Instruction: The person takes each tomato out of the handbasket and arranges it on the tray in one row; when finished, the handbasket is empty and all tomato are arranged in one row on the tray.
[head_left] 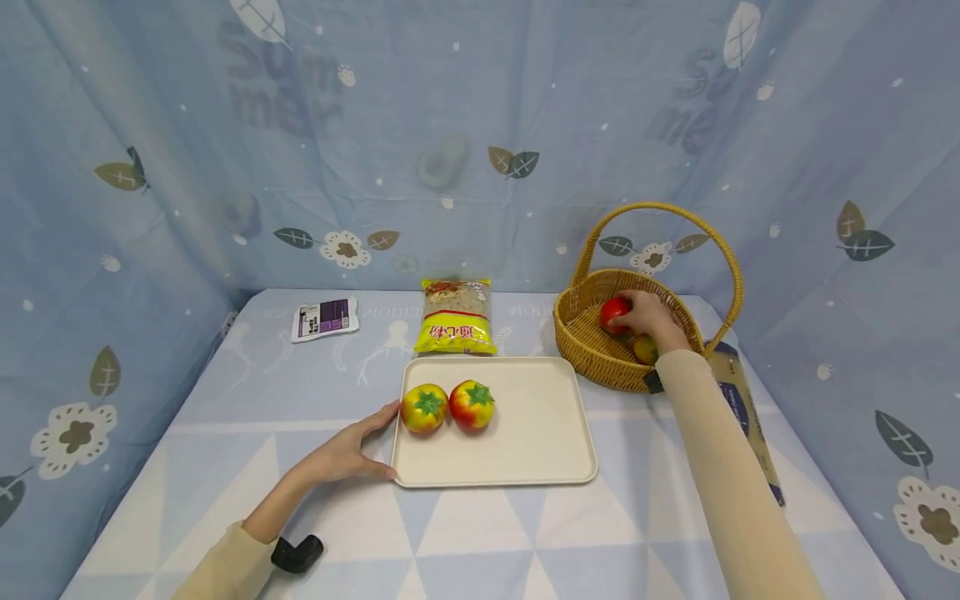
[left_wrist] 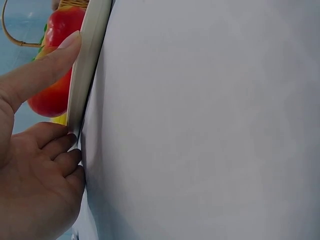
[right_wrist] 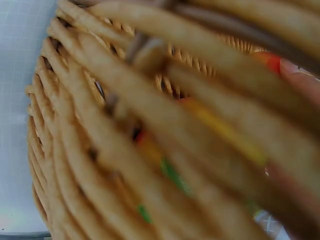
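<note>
On the tabletop [head_left: 450, 546], the basket [head_left: 600, 363] is placed at the right rear; the tray [head_left: 532, 429] is set just left of it and nearer. Tray probably light, stiff, prone to slide; best held by the raised rim. Its left edge is touched by the left hand [head_left: 341, 454], thumb and forefinger spread apart, no firm pinch seen. The right hand [head_left: 647, 317] is reached into the basket, fingers curled on the red fruit [head_left: 612, 316] there; whether it is lifted off the bottom can't be told. Likely a light, firm, smooth imitation: slightly slippery, not fragile, best taken round the widest part. Two yellow-red fruits [head_left: 424, 409] are set at the tray's left end. In the left wrist view, bent fingers by the rim are shown, hidden from the head. In the right wrist view, mostly blurred wicker is shown, with green glimpsed through gaps; the grip is read better from the head.
</note>
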